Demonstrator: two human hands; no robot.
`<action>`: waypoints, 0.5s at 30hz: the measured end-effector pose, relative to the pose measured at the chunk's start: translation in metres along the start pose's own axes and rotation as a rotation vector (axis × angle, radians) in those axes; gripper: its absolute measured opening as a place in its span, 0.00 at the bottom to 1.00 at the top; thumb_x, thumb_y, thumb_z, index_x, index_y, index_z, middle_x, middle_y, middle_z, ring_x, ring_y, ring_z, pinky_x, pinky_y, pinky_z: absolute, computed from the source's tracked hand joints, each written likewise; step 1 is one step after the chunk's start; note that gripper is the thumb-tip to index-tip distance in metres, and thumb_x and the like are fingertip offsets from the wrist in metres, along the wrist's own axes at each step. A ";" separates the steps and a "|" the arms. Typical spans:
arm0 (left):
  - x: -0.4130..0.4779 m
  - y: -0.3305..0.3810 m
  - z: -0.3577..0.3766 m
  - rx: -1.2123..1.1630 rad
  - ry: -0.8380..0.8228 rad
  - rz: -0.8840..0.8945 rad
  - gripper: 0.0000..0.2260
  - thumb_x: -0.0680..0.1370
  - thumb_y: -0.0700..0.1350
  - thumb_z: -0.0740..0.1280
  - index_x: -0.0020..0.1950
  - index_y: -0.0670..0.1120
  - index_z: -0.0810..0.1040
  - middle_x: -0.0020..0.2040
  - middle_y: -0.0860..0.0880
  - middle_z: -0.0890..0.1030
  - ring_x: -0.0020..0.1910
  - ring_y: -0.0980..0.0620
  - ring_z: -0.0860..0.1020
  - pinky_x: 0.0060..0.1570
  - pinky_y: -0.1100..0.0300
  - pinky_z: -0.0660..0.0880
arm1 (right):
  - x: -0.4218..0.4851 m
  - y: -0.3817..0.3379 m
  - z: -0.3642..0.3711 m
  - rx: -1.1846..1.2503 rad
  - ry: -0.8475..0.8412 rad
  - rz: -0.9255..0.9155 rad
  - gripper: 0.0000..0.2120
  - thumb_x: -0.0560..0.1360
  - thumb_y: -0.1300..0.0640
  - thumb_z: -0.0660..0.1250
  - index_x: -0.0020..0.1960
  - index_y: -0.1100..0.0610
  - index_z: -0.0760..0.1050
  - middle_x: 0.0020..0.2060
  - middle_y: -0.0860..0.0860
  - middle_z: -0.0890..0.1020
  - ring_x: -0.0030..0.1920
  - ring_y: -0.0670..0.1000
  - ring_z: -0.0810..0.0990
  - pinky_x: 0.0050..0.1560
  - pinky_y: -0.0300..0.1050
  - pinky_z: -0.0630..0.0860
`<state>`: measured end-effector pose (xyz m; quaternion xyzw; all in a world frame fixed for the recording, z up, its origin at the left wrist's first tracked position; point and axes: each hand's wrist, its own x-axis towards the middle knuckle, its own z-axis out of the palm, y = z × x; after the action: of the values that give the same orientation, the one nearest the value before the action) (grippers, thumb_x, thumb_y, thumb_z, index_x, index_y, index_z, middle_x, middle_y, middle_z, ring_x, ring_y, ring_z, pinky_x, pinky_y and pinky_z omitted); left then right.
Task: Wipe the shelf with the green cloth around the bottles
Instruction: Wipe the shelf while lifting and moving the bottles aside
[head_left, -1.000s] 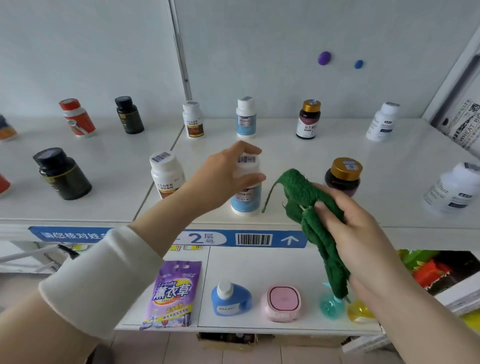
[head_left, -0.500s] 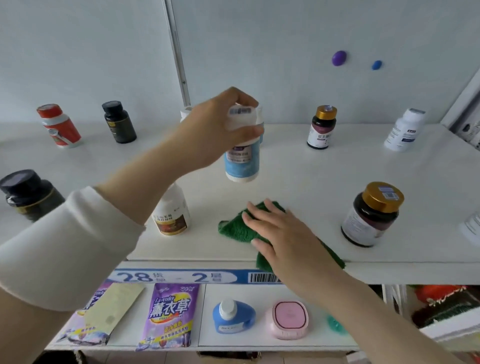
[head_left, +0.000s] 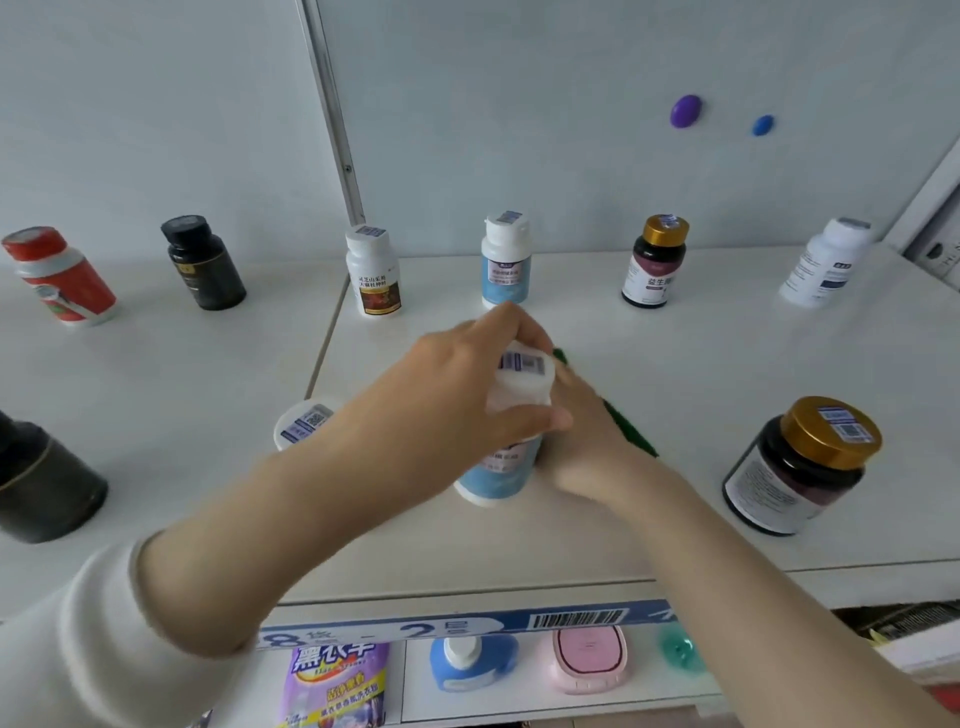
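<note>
My left hand grips the cap of a white bottle with a blue label. The bottle's base is at the white shelf, just in front of the middle. My right hand lies behind and to the right of this bottle, pressing the green cloth flat on the shelf. Only a thin strip of cloth shows past my fingers. Whether the bottle's base touches the shelf is unclear.
Along the back stand a red bottle, a black one, a white one, a blue one, a gold-capped one and another white one. A gold-capped jar stands front right, a black jar front left.
My left hand has lowered the blue-label bottle from up in the air to the shelf surface. My right hand has slid the cloth away from the front edge, deeper onto the shelf.
</note>
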<state>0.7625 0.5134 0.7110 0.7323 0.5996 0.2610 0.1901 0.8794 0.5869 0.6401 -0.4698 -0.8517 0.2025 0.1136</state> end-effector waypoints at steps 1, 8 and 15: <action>-0.002 0.000 0.003 0.001 -0.014 -0.005 0.16 0.69 0.55 0.69 0.53 0.58 0.68 0.41 0.62 0.72 0.37 0.71 0.72 0.40 0.81 0.67 | -0.002 0.002 -0.002 -0.013 -0.018 -0.029 0.23 0.79 0.57 0.55 0.73 0.55 0.58 0.74 0.52 0.59 0.74 0.52 0.56 0.73 0.47 0.57; -0.010 -0.001 0.017 -0.027 0.011 -0.020 0.18 0.70 0.54 0.68 0.57 0.53 0.67 0.56 0.55 0.75 0.49 0.56 0.74 0.45 0.71 0.72 | 0.047 0.056 -0.023 -0.210 0.090 0.447 0.24 0.81 0.54 0.48 0.76 0.55 0.49 0.77 0.53 0.48 0.76 0.58 0.45 0.76 0.55 0.46; -0.015 0.000 0.031 -0.053 0.090 0.029 0.20 0.70 0.54 0.68 0.59 0.52 0.69 0.53 0.56 0.74 0.46 0.59 0.72 0.46 0.74 0.68 | 0.051 0.033 -0.026 -0.196 -0.162 0.152 0.28 0.81 0.55 0.51 0.77 0.54 0.43 0.77 0.51 0.41 0.76 0.56 0.39 0.76 0.53 0.42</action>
<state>0.7795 0.5000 0.6845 0.7231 0.5898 0.3123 0.1782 0.8869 0.6519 0.6489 -0.5241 -0.8356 0.1635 -0.0175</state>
